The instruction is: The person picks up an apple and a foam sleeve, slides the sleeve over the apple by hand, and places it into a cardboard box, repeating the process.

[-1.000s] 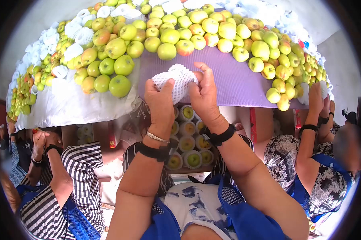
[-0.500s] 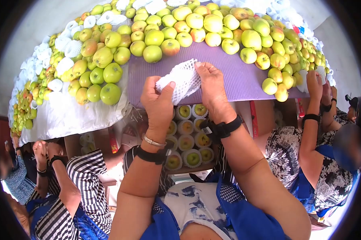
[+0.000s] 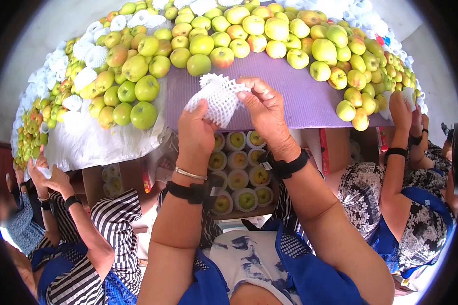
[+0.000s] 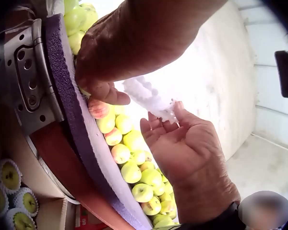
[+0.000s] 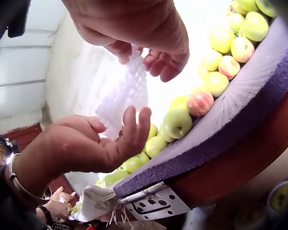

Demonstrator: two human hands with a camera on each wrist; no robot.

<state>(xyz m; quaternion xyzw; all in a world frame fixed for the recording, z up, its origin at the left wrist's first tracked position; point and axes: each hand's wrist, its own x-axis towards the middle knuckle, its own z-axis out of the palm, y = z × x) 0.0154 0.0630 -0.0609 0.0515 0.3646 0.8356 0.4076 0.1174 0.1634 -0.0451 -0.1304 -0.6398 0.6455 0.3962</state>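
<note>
A white foam fruit net (image 3: 217, 99) is held up between the two hands over the purple mat's front edge. Its open side has a jagged rim in the head view. The left hand (image 3: 197, 128) grips its left lower side between thumb and fingers. At its upper right corner, the right hand (image 3: 267, 108) pinches the edge with thumb and curled fingers. The right wrist view shows the net (image 5: 126, 93) stretched between both hands, thin and with no apple visible inside.
Green-yellow apples (image 3: 201, 44) lie piled along the back of the purple mat (image 3: 285, 101). Below the table edge, a box holds netted apples (image 3: 237, 160) in rows. White foam nets (image 3: 89, 53) lie among apples at left. Other people's hands (image 3: 400, 109) work on both sides.
The net has been turned and spread wider, its jagged rim now facing up. The right hand has shifted slightly left along it. The left neighbour's hands have moved up toward the table.
</note>
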